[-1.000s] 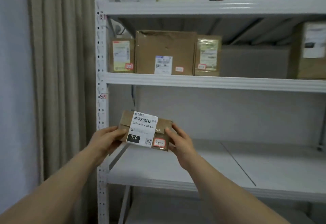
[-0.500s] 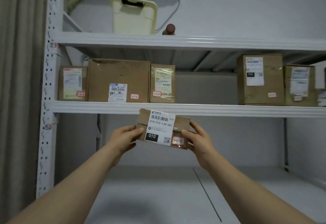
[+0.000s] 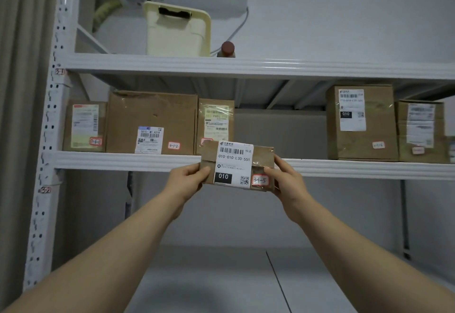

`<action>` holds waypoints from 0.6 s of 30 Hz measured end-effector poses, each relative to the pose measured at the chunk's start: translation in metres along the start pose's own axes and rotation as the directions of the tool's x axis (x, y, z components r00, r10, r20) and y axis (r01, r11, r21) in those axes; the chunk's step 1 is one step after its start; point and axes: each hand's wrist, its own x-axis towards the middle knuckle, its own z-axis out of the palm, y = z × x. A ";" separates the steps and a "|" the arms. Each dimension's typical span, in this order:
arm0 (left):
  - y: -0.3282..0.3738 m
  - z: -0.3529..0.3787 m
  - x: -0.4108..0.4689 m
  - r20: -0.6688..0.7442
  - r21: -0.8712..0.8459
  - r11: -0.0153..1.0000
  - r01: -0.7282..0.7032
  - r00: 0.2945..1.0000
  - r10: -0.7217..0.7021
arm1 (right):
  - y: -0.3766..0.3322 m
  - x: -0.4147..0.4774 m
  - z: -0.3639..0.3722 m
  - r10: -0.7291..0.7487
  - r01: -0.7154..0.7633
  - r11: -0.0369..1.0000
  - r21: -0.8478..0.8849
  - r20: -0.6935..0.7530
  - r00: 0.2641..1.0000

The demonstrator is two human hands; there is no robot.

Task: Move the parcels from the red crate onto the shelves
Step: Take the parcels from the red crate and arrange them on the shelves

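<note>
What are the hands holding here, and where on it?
A small parcel, by its short ends: left hand on the left end, right hand on the right.

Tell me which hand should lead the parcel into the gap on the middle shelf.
Right, probably. The right hand grips the parcel end nearest the open gap on the middle shelf; the left hand holds the end in front of the narrow box, which would block it.

Dim, flat, greyish light. Glare streak on top shelf (image 3: 283,62) front edge. Soft shadow on bottom shelf (image 3: 187,295). Left upright (image 3: 49,125) bows: wide-angle distortion. Right-edge labels (image 3: 419,115) blurred.
</note>
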 end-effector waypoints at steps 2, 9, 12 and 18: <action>0.003 0.009 0.012 0.022 0.008 1.000 -0.023 1.000 0.023 | -0.005 0.010 -0.006 -0.034 0.033 0.999 -0.031 -0.033 0.999; 0.007 0.044 0.054 0.071 0.127 0.976 -0.174 0.983 0.166 | -0.021 0.032 -0.031 -0.131 0.122 0.989 -0.087 -0.106 0.986; 0.005 0.061 0.070 0.083 0.211 0.952 -0.222 0.974 0.209 | -0.026 0.045 -0.041 -0.165 0.149 0.982 -0.120 -0.133 0.977; 0.004 0.099 0.092 0.033 0.273 0.911 -0.307 0.950 0.311 | -0.031 0.072 -0.066 -0.266 0.202 0.933 -0.297 -0.194 0.944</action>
